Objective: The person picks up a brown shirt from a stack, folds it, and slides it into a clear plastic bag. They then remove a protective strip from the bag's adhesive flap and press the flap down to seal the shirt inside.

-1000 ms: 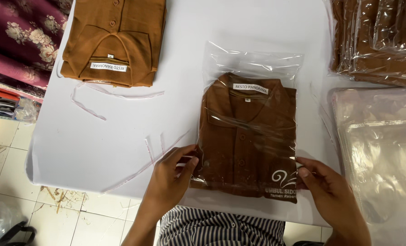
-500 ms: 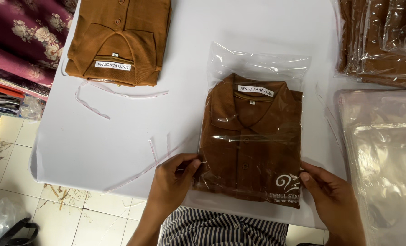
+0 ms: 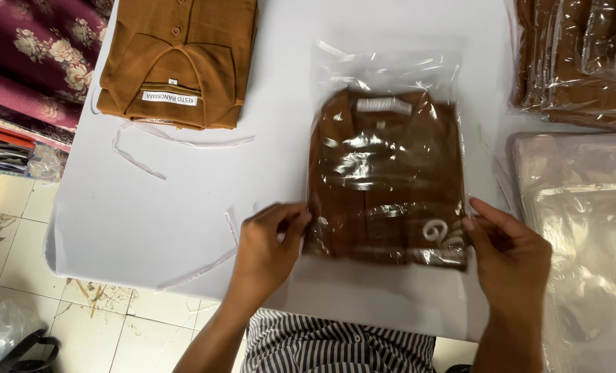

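A folded brown shirt in a clear plastic bag (image 3: 384, 173) lies on the white table (image 3: 183, 200) in front of me. My left hand (image 3: 270, 242) pinches the bag's lower left edge. At the lower right corner my right hand (image 3: 508, 255) holds the bag with thumb and fingers. The bag's open top flap (image 3: 384, 65) stretches empty beyond the shirt's collar. The plastic glares and blurs the shirt's front.
A stack of unbagged folded brown shirts (image 3: 180, 59) sits at the far left of the table. Thin plastic strips (image 3: 149, 148) lie near it. Bagged brown shirts (image 3: 584, 59) are piled at the far right, empty clear bags (image 3: 584, 228) below them. Floral fabric (image 3: 31, 55) lies left.
The bagged shirt has shifted slightly away from me on the table, and both hands moved with it along its lower edge. The plastic now glares more.
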